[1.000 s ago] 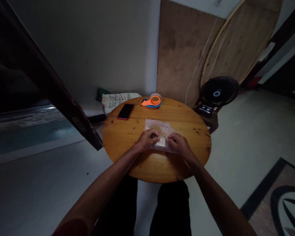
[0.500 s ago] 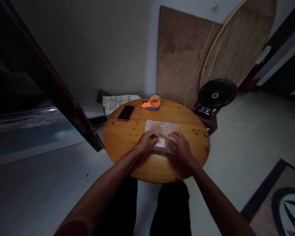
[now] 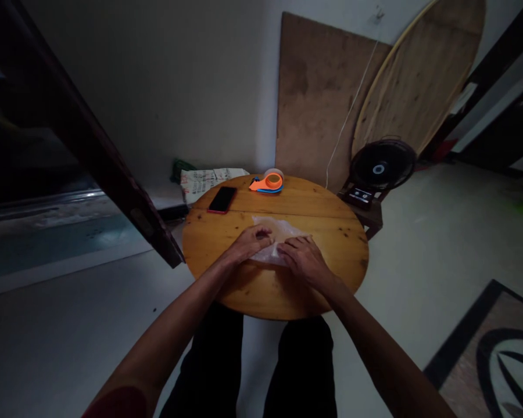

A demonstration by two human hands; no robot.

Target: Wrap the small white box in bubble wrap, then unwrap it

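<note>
A clear, crinkled sheet of plastic wrap (image 3: 268,255), perhaps bubble wrap, lies near the middle of the round wooden table (image 3: 331,226). My left hand (image 3: 253,242) rests at its left part, thumb and fingers curled together on the plastic. From the right, my right hand (image 3: 304,256) presses down on the wrap, its fingers bent over the folded right part. Between the two sets of fingertips shows a small whitish patch; whatever lies inside the wrap is mostly hidden.
At the back of the table lie an orange tape dispenser (image 3: 268,183) and a phone (image 3: 222,200) with a red edge. A black fan (image 3: 378,168) stands on a stool to the right. Boards (image 3: 322,93) lean on the wall; a printed sack (image 3: 207,180) lies behind the table.
My right hand has moved left and turned palm down, and the wrap's right side is now folded inward. The light strip between the hands no longer shows. My left hand shifted slightly left.
</note>
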